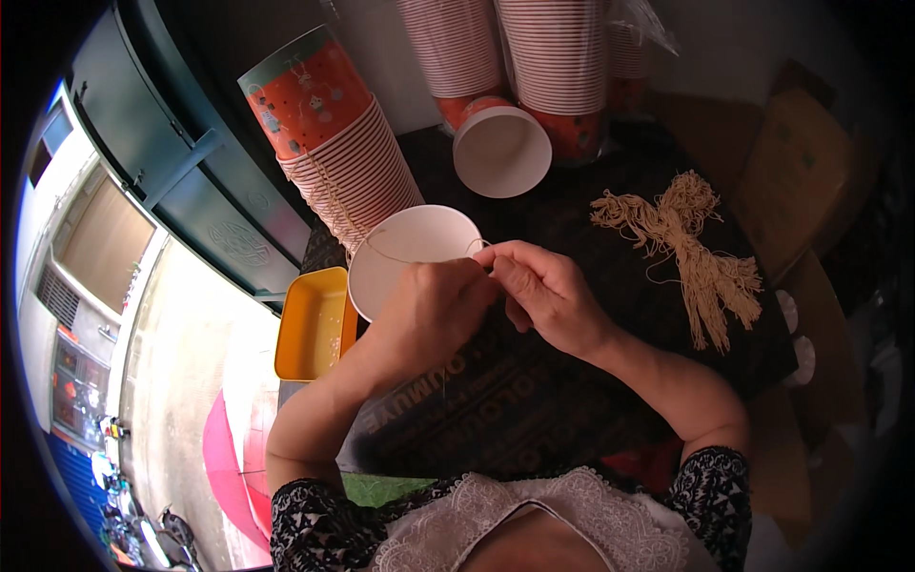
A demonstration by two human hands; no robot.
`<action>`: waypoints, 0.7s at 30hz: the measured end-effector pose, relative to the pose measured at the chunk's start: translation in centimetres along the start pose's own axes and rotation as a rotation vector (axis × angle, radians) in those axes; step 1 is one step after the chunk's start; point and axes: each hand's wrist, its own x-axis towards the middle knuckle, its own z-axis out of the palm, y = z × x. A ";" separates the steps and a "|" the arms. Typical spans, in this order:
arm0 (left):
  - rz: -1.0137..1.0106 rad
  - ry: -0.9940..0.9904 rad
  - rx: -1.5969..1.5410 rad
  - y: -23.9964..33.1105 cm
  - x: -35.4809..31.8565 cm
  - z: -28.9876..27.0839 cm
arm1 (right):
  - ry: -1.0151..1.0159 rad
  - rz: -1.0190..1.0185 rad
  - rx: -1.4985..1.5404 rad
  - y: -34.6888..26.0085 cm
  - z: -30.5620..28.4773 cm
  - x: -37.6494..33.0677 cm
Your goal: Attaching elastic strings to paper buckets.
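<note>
My left hand (434, 310) holds the near rim of a white paper cup (410, 253) that lies tilted with its mouth toward me. My right hand (543, 296) pinches a thin beige string (381, 250) at the cup's rim, fingertips touching the left hand. The string arcs across the cup's opening. That cup is the front one of a long stack of orange paper cups (329, 143) lying on its side. A bundle of beige strings (691, 248) lies on the black cloth (591, 372) to the right of my hands.
A yellow tray (310, 324) sits at the left edge of the work surface. More upright cup stacks (558, 67) and a single white cup (501, 151) stand at the back. Brown cardboard boxes (796, 172) are at the right. A street lies far below on the left.
</note>
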 end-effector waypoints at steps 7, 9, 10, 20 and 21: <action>-0.184 -0.008 -0.044 -0.5 0.8 -1.4 | 0.118 -0.143 -0.222 0.4 -0.1 0.1; -0.214 0.033 -0.036 -1.4 0.6 -1.7 | 0.177 -0.184 -0.328 0.3 0.0 0.1; -0.239 0.071 -0.028 -2.1 0.5 -1.9 | 0.174 -0.182 -0.328 0.5 -0.1 -0.1; -0.364 0.116 -0.139 -4.3 -0.5 -3.3 | 0.093 -0.496 -0.658 3.3 -0.2 -1.4; -0.372 0.111 -0.141 -4.4 -0.5 -3.3 | 0.091 -0.495 -0.657 3.5 -0.2 -1.4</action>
